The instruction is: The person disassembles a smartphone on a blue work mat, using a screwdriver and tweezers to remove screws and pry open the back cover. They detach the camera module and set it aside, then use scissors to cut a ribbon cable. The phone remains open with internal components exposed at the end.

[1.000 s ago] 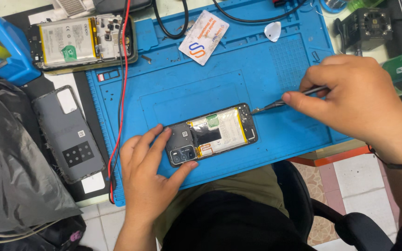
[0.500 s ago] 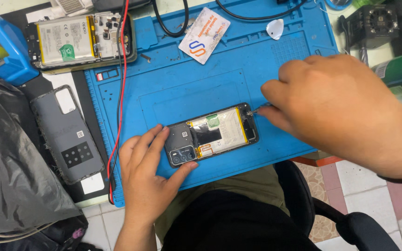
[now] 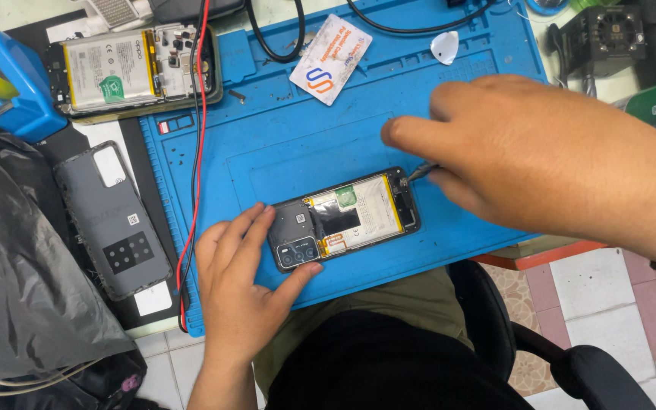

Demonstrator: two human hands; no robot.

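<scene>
Blue mat [image 3: 282,144] covers the desk, and on it lies the opened phone [image 3: 345,218], back cover off, battery and camera module showing, lying slantwise near the mat's front edge. Your left hand [image 3: 241,285] rests flat on the mat at the phone's camera end, fingers along its upper left side and thumb pressed against its lower edge, a loose pinning grip with nothing lifted. Your right hand [image 3: 540,163] comes in from the right, fingers closed narrow on a thin metal tool [image 3: 421,172]; only the tip shows, touching the phone's top right corner. You cannot tell what kind of tool it is, the hand hides the rest.

Left of the mat, a grey back cover [image 3: 111,220] lies inside up on a dark pad. Behind it, a second opened phone [image 3: 134,70] with a white battery sits at the mat's far left corner. A red wire [image 3: 195,152] runs down the mat's left edge, crossing that second phone. A white card [image 3: 331,58] and a white pick [image 3: 444,47] lie on the far part of the mat, well apart from your hands. A blue tape holder [image 3: 5,87] stands far left, and a black plastic bag [image 3: 17,288] fills the lower left.
</scene>
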